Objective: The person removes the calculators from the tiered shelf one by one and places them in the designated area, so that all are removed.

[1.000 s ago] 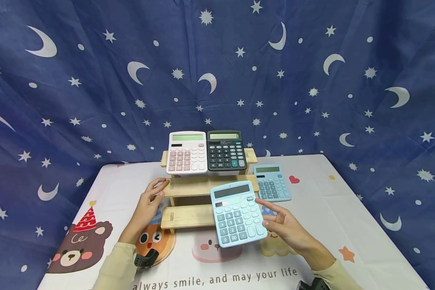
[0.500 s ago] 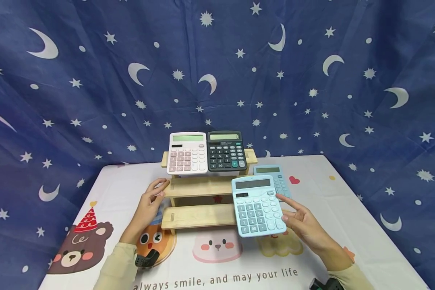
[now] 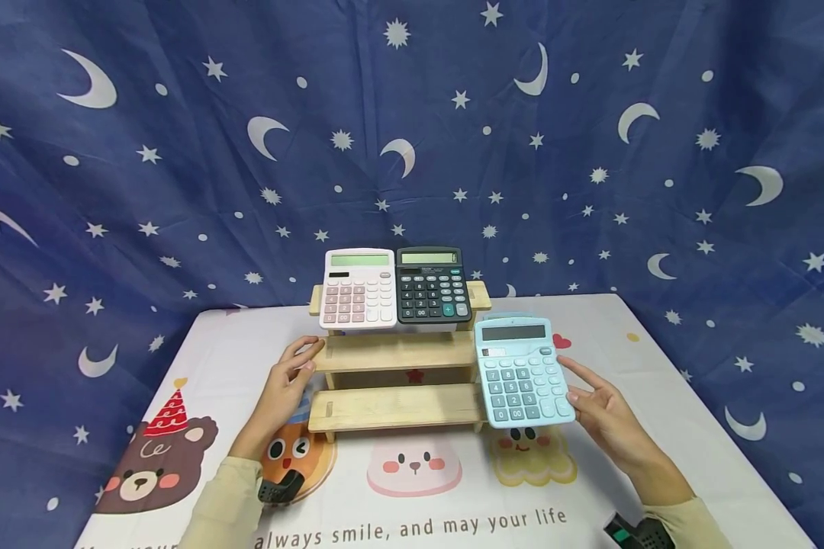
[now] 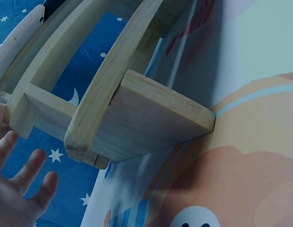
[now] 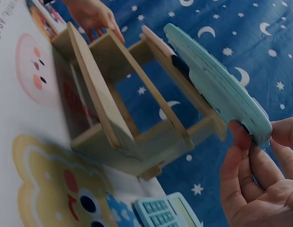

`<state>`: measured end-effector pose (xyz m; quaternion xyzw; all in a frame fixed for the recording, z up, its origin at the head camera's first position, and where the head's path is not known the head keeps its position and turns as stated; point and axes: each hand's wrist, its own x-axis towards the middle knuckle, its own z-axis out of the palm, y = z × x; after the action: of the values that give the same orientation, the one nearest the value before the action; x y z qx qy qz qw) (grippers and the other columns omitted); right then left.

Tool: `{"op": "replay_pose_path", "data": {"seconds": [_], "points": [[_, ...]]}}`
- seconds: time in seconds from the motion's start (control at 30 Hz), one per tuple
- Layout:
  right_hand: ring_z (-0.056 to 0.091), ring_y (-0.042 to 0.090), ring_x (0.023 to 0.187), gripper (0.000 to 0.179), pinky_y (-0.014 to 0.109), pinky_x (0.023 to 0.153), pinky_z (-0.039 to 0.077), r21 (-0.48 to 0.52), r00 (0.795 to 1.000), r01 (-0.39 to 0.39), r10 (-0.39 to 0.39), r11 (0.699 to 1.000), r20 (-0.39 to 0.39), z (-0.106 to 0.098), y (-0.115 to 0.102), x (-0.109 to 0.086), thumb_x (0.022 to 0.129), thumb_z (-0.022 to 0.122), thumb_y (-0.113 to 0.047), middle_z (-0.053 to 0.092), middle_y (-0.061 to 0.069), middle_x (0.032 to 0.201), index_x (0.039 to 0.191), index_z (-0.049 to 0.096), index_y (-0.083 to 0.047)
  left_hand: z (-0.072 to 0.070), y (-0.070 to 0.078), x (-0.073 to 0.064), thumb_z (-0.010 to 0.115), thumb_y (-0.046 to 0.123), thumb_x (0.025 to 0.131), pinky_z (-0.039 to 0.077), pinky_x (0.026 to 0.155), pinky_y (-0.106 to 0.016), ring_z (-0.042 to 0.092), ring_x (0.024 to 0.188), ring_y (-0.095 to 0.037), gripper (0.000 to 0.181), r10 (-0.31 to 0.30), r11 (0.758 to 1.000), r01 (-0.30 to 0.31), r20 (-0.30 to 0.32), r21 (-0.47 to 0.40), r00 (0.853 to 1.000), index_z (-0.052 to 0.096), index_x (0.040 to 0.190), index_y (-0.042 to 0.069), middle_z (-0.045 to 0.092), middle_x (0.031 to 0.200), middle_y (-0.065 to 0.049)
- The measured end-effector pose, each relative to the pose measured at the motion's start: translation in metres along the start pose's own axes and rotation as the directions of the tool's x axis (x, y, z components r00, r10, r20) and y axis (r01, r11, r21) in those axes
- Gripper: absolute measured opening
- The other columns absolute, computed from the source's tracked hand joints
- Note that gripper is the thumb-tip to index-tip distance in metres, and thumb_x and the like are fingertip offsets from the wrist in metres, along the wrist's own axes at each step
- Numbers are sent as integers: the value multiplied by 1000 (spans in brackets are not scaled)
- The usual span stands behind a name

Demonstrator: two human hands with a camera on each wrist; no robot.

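Viewed remotely: a blue backdrop (image 3: pixel 453 152) behind, a white table (image 3: pixel 226 343) below. On the table I have a wooden stand (image 3: pixel 398 408), stepped, presumably so each level shows past the one in front. A pink-and-white calculator (image 3: pixel 359 290) and a black calculator (image 3: pixel 432 286) lean side by side at its top, tilted back, I judge so their faces read from the front. A light-blue calculator (image 3: pixel 525 374) is held up at the stand's right end; contact with the stand I cannot tell. A second blue calculator (image 5: pixel 158 210) lies on the table near that end. Left hand (image 3: pixel 281 389): fingers loosely spread, gripping nothing, touching the middle level's left end, likely steadying it. Right hand (image 3: pixel 611 415): thumb and fingers pinch the light-blue calculator's right edge, leaving its face uncovered.
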<state>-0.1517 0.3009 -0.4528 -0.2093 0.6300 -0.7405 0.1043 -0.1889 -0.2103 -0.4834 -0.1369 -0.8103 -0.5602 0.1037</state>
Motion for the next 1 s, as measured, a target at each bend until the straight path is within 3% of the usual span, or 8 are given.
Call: {"op": "replay_pose_path", "data": {"seconds": [0.13,0.43,0.53,0.67,0.73,0.8,0.93,1.0], "points": [[69,8,114,55,20,92,54,14,1000,17,-16,1000,-14,-9,-1,0,106,35,5,70,-3,131,156,34,-16,0,0,0,44,12,108,39,107,-55,32,149,-39,41,-8,1000,8,-3,14,1000,50,145,-5,40,156,-18],[70,4,108,55,19,89,52,-4,998,3,-3,1000,-64,-27,-4,0,108,35,1,71,-7,128,160,28,-13,0,1,0,45,12,108,34,99,-11,32,149,-38,41,-11,1000,11,-3,10,1000,50,145,-5,40,156,-18],[69,2,105,54,18,88,52,-4,995,-8,8,1000,-96,-33,-4,0,108,36,-1,71,-9,126,160,28,-11,0,1,0,44,12,108,37,104,-20,32,149,-38,41,-15,1000,15,-2,12,1000,49,145,-5,39,157,-18],[69,1,104,54,18,87,53,-21,990,-31,27,999,-141,-42,-3,1,108,39,-4,69,-13,128,160,27,-11,0,2,0,44,12,108,37,111,-53,30,150,-40,41,-20,1000,20,3,0,1000,49,146,-6,38,157,-19],[69,1,106,54,17,87,54,-22,988,-34,31,999,-153,-47,-2,2,109,39,-5,67,-14,131,160,28,-12,0,3,0,43,11,108,34,111,-62,29,150,-41,42,-19,1000,19,5,-8,1000,48,146,-6,38,157,-20],[69,1,107,54,17,87,54,-13,987,-32,30,999,-157,-52,-1,3,109,39,-5,66,-14,133,161,27,-12,0,3,-1,44,12,108,36,111,-56,29,150,-40,41,-19,1000,19,3,-3,1000,48,146,-6,38,157,-19],[69,2,108,54,18,87,55,18,986,-33,36,999,-164,-59,0,4,109,39,-6,66,-13,133,161,26,-11,0,2,0,44,12,108,38,106,-25,31,149,-39,41,-18,1000,18,0,14,1000,49,146,-5,39,157,-18],[68,1,108,55,18,86,55,33,984,-45,50,998,-171,-62,1,4,109,40,-7,67,-13,132,161,25,-11,0,2,0,44,12,108,37,105,-22,31,149,-38,41,-16,1000,16,-1,16,1000,49,146,-5,39,156,-18]]}}
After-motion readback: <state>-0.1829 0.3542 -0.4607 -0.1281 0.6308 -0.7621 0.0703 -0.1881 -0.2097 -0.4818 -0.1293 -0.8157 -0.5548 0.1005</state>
